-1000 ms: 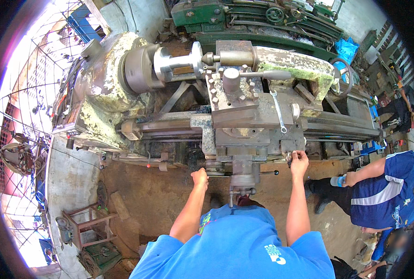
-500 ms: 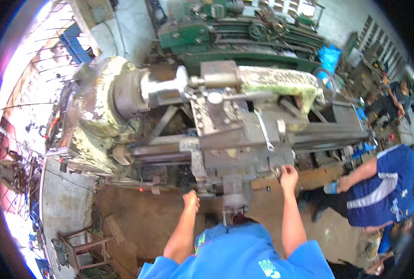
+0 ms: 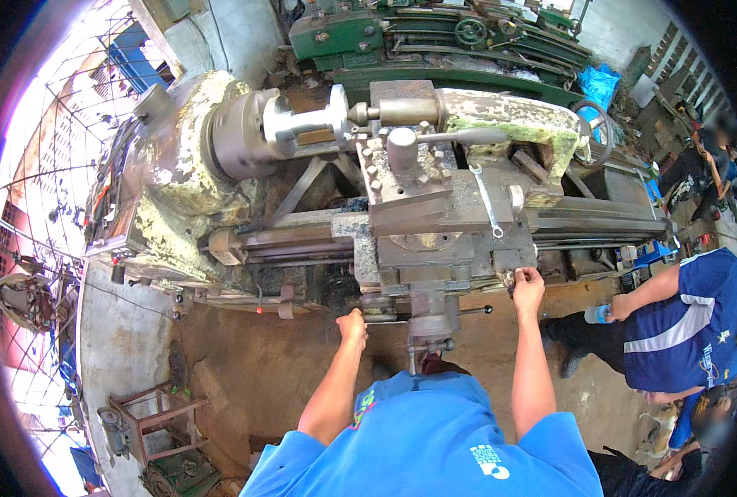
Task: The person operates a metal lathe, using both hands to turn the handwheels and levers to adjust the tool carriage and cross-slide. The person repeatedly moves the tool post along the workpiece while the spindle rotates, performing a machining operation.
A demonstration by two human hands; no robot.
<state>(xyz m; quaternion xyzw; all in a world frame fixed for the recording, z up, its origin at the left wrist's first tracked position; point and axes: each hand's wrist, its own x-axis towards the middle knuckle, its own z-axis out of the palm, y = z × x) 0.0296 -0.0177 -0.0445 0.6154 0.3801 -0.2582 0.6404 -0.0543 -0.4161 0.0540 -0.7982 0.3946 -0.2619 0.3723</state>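
A metal lathe fills the middle of the head view. My left hand (image 3: 353, 329) is closed round the left end of a rod-like handle (image 3: 387, 317) at the front of the carriage. My right hand (image 3: 528, 290) has its fingers pinched together at the right front of the slide; what they hold is hidden. Beyond my hands stands the tool post (image 3: 402, 151) with its long lever. A shiny metal workpiece (image 3: 309, 123) sits between the chuck (image 3: 242, 137) and the tailstock (image 3: 501, 124). On the slide lies a wrench (image 3: 485, 201), nearest my right hand.
A black-knobbed lever (image 3: 488, 310) sticks out between my hands. At my right a person in a dark blue shirt (image 3: 685, 323) holds a clear bottle (image 3: 598, 315). Behind is a green lathe (image 3: 339, 40); a rusty frame stand (image 3: 157, 427) stands at lower left.
My view has shifted, so the lathe and both hands sit higher and a little further right in the picture. Both hands keep their places on the lathe.
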